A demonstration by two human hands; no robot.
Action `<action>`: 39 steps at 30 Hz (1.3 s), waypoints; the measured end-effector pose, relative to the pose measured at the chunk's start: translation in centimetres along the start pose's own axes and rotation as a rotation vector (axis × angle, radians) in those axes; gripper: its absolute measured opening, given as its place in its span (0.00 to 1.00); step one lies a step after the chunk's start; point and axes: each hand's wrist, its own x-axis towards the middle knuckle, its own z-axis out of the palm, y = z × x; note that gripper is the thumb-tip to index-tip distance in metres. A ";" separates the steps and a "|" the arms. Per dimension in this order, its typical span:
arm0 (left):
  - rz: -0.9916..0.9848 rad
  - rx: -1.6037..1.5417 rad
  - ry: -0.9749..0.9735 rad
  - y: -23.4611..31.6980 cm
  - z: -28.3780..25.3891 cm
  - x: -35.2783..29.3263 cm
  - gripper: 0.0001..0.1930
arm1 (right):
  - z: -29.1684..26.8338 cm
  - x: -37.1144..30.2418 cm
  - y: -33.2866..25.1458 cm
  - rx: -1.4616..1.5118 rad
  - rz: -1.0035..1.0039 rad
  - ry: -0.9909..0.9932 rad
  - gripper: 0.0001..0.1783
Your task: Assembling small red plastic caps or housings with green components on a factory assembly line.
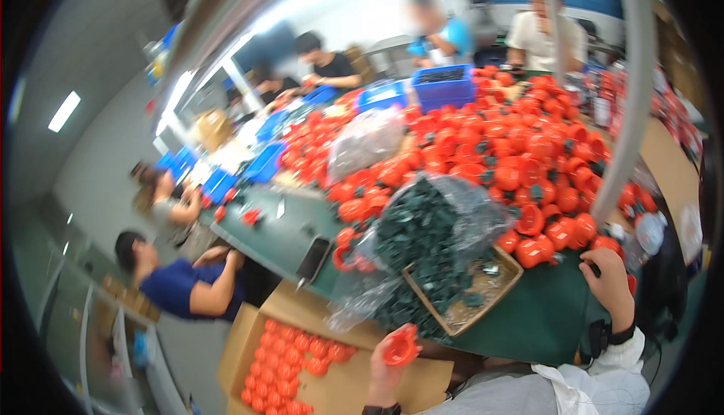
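Observation:
My left hand (383, 377) is closed around a hollow orange-red plastic shell (400, 345), its open side turned up, above the edge of a cardboard box. Beyond it, dark green leaf-shaped pieces (415, 226) spill in a heap from a clear plastic bag (483, 207). My right hand (608, 283) is at the table's right side, by the near edge of a big pile of orange-red shells (528, 170). Its fingers curl into a pinch; whatever they hold, if anything, is too blurred to make out.
An open cardboard box (332, 392) with rows of orange-red shells stands lower left. A shallow tray (507, 268) of small bits and a phone (313, 259) lie on the green table (547, 317). A white post (632, 113) rises at right. Blue bins (443, 90) and several co-workers surround the table.

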 end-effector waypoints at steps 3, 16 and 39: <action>-0.001 0.000 -0.050 -0.7 1.9 0.7 0.22 | 0.4 1.1 -1.4 0.032 -0.069 -0.104 0.09; -0.179 0.057 -0.075 -3.1 3.7 0.7 0.24 | 6.2 3.4 -4.0 0.104 -0.426 -0.438 0.09; -0.172 0.020 -0.125 -3.8 3.1 1.9 0.24 | 6.1 8.2 -5.4 0.222 -0.357 -0.530 0.06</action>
